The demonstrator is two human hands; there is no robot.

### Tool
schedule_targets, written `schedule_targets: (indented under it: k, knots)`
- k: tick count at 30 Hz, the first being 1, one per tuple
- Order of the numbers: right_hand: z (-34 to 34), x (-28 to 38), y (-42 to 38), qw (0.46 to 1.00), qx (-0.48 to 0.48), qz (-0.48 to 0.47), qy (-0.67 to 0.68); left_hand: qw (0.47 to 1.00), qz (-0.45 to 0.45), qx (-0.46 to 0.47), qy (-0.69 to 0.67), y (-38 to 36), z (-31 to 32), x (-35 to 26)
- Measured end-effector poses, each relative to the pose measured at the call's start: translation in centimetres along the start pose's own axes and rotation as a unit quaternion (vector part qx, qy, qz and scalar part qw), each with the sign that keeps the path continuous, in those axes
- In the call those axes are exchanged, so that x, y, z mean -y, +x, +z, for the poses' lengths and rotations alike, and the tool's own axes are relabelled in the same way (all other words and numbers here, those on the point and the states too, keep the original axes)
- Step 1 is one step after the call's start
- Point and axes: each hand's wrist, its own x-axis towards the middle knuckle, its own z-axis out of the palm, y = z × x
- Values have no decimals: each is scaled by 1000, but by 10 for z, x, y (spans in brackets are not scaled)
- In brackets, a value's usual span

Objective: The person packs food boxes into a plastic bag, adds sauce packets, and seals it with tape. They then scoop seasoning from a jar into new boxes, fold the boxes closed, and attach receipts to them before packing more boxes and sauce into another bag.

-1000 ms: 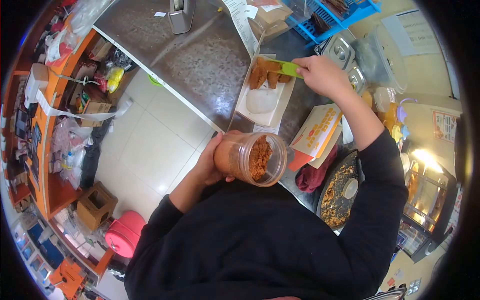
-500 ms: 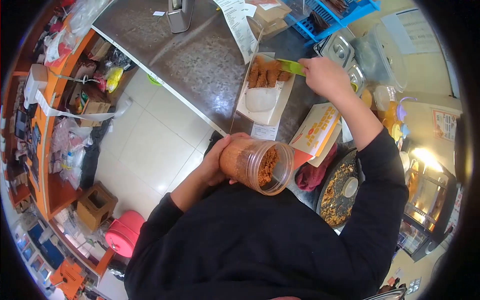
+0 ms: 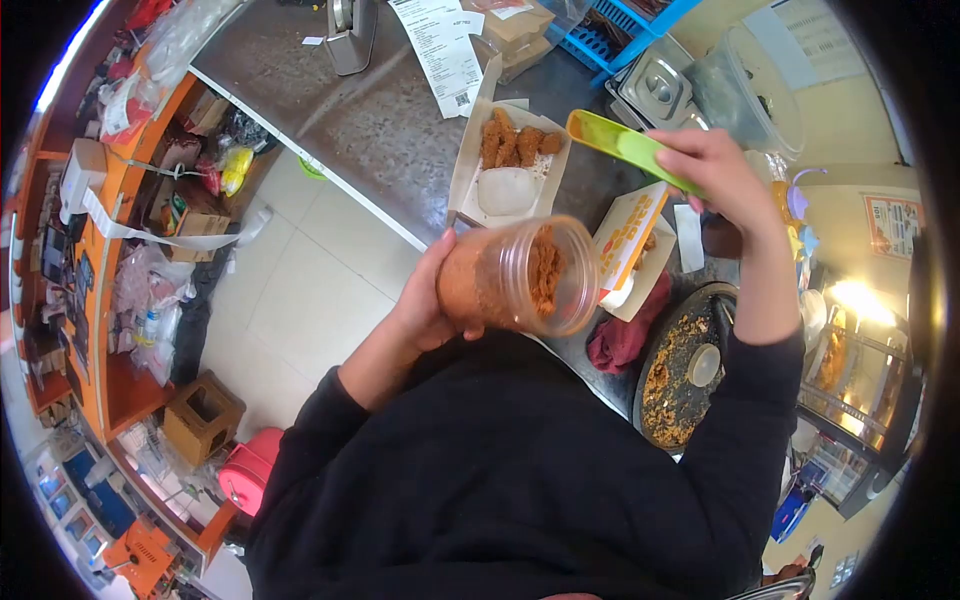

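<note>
My left hand (image 3: pixel 428 304) is wrapped round a clear plastic jar (image 3: pixel 492 280), tilted on its side with its mouth to the right. Reddish-brown powder (image 3: pixel 545 272) lies inside it. My right hand (image 3: pixel 722 172) grips a green scoop (image 3: pixel 632 152), raised above the counter; its hollow looks stained orange. Beyond the jar stands an open cardboard box (image 3: pixel 466 165) holding several brown fried pieces (image 3: pixel 515 142) and a white rounded portion (image 3: pixel 505 190) that looks like rice. A second, printed box (image 3: pixel 632 240) sits to the right, its lid partly raised.
A dark round tray (image 3: pixel 655 435) with crumbs and a maroon cloth (image 3: pixel 625 335) lie at the right. Receipts (image 3: pixel 435 50), a blue rack (image 3: pixel 610 50) and metal container lids (image 3: pixel 660 88) are at the back. The counter's white edge (image 3: pixel 320 170) runs along the left.
My right hand has drawn the scoop back, right and upward from over the fried pieces, turning it. The jar has shifted slightly right and up in my left hand. The view has moved a little.
</note>
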Motion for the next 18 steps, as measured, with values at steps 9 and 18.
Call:
schedule_targets:
  k: [9, 18]
  knots:
    - [28, 12, -120, 938, -177, -180, -238, 998, 26, -10, 52, 19, 60, 0]
    - [11, -29, -146, 989, -28, -126, -65, 995, 11, 22, 99, 34, 91, 27]
